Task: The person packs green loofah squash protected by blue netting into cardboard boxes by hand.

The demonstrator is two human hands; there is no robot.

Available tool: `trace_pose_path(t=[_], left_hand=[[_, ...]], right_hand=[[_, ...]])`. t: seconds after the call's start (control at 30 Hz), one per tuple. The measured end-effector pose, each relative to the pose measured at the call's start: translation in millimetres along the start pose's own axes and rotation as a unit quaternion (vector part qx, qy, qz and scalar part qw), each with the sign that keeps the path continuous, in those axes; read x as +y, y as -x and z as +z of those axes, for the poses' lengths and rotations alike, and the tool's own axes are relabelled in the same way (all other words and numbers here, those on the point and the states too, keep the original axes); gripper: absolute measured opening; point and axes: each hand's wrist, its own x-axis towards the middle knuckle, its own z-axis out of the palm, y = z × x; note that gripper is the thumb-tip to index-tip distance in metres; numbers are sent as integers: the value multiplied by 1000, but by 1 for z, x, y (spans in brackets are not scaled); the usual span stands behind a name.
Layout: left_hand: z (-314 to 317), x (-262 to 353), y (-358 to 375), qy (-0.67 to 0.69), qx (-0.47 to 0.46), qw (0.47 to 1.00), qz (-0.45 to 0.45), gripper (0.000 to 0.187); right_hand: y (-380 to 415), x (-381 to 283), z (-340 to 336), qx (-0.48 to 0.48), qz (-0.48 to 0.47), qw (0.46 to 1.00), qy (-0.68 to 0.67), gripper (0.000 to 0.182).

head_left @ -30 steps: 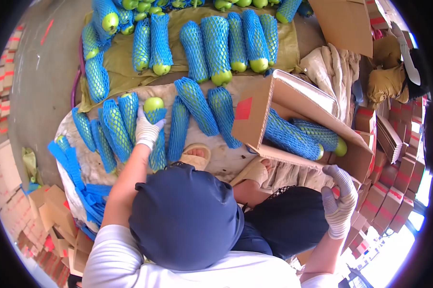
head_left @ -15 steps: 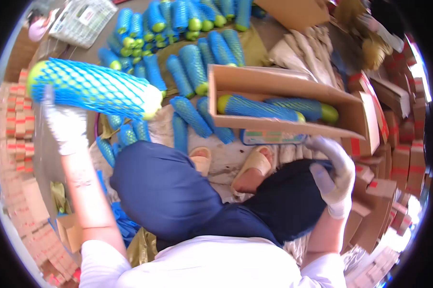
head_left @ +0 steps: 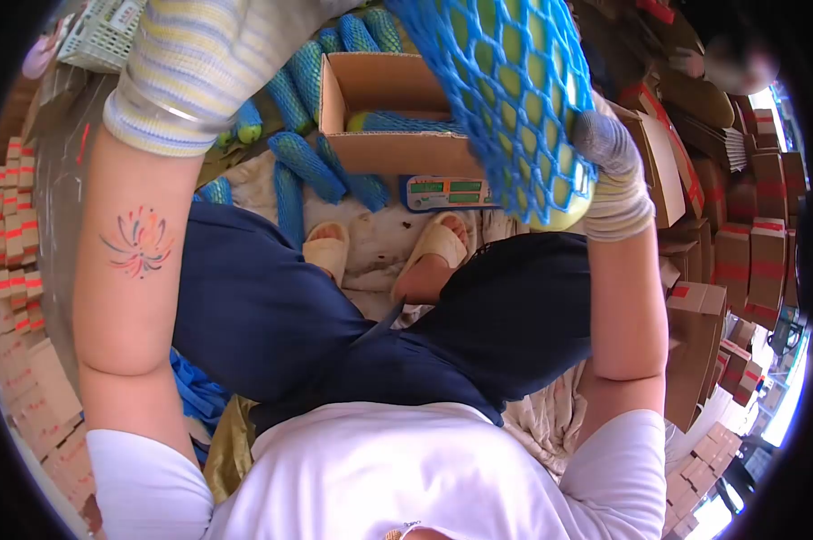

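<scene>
A long green melon in a blue net sleeve [head_left: 514, 99] is raised close to the camera, tilted, its upper end cut off by the frame. My right hand [head_left: 615, 166], in a striped knit glove, grips its lower right side, fingers partly hidden behind it. My left hand [head_left: 213, 58], gloved alike, reaches across to the upper end; its fingertips run out at the top edge, but it appears closed on the melon. Below, an open cardboard box [head_left: 397, 155] holds at least one netted melon [head_left: 406, 122]. Its front part rests over a blue scale with green displays [head_left: 451, 192].
More netted melons [head_left: 306, 166] lie on the cloth-covered floor ahead of my feet. Stacked cartons [head_left: 750, 261] line the right side, and small boxes [head_left: 15, 234] the left. A pale plastic crate [head_left: 100, 36] stands at the upper left.
The melon has moved from the far left to the upper middle, nearer the camera. My right hand, empty before, has risen and taken hold of its lower end. The view has shifted.
</scene>
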Motion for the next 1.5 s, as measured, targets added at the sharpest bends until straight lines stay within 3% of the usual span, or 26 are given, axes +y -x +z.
trace_pose_path(t=[0.07,0.13,0.17,0.2,0.23,0.37,0.43,0.7,0.77,0.83,0.9,0.97,1.03,1.07,1.1,1.17,1.23,1.3,1.37,1.43,1.5], left_hand=[[-16,2,7,-47,68,995,-59,43],[-120,10,20,-31,-24,992,-119,62],[-130,14,19,-28,-27,993,-115,62],[-135,17,20,-58,41,992,-107,64],[-135,17,21,-86,111,985,-97,66],[-124,13,18,-213,160,961,-74,65],[-122,11,17,-199,149,966,-73,65],[-99,1,7,-371,177,908,-85,65],[-101,-1,6,-371,170,908,-97,64],[-102,-4,4,-371,163,907,-110,64],[-101,-7,3,-368,164,908,-114,62],[-101,-10,4,-394,156,896,-130,61],[-104,-17,3,-420,151,883,-148,60],[-106,-23,6,-440,138,874,-156,59],[-109,-29,9,-459,126,864,-164,57],[-127,-42,9,-452,116,864,-190,58],[-146,-57,10,-492,72,827,-262,63],[-167,-74,10,-615,69,739,-265,75],[-157,-85,10,-559,121,730,-374,96],[-170,-102,12,-592,122,675,-422,105],[-167,-111,17,-519,157,698,-467,113]], right_hand=[[12,-26,-17,91,3,981,170,85],[16,-46,-37,126,0,958,256,85],[14,-51,-52,125,34,928,349,90],[10,-55,-65,121,69,888,438,95],[7,-55,-78,122,69,885,443,95],[-18,-41,-102,17,129,854,504,79],[-29,-29,-121,22,129,883,452,82],[-24,-35,-126,5,125,905,407,79],[-22,-32,-127,11,161,852,497,78],[-22,-23,-141,21,163,847,506,74],[-26,-14,-158,40,241,806,539,74],[-17,-4,-179,32,222,784,579,70],[-6,0,-185,98,193,752,623,69],[4,0,-193,98,127,805,572,65],[10,-15,-178,116,157,821,536,64],[33,-31,-169,140,144,814,546,63],[56,-38,-163,151,157,812,542,64],[71,-43,-164,154,168,810,541,65],[84,-39,-171,148,167,724,652,68],[88,-31,-173,150,166,712,665,70],[88,-24,-177,128,179,645,732,72]])
